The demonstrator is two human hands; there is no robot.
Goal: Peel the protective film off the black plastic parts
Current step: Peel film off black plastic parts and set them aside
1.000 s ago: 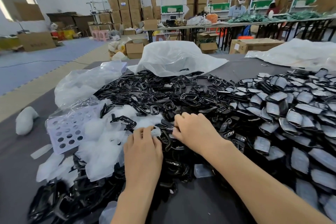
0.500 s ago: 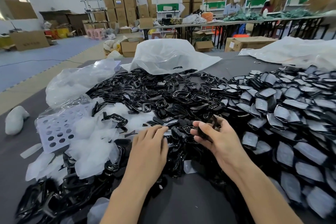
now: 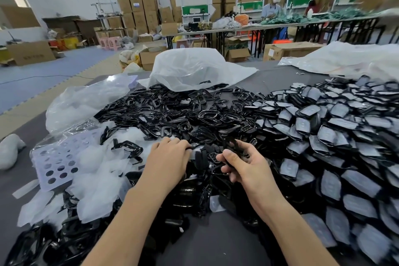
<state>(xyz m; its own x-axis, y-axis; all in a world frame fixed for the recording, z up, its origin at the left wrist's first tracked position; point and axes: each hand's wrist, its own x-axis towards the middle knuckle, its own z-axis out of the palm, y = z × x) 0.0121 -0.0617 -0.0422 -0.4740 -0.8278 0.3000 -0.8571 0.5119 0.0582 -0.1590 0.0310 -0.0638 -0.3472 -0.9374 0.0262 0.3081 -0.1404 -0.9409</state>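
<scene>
Right hand pinches one black part, its axis unreadable to me | left hand lies flat, relaxed, on bare black parts at its 9 o'clock, nearly touching | film-covered parts at 3 o'clock, right hand nearer

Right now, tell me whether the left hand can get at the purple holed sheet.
Probably yes: the left hand looks free, and only loose film scraps and one black part lie between it and the sheet.
</scene>
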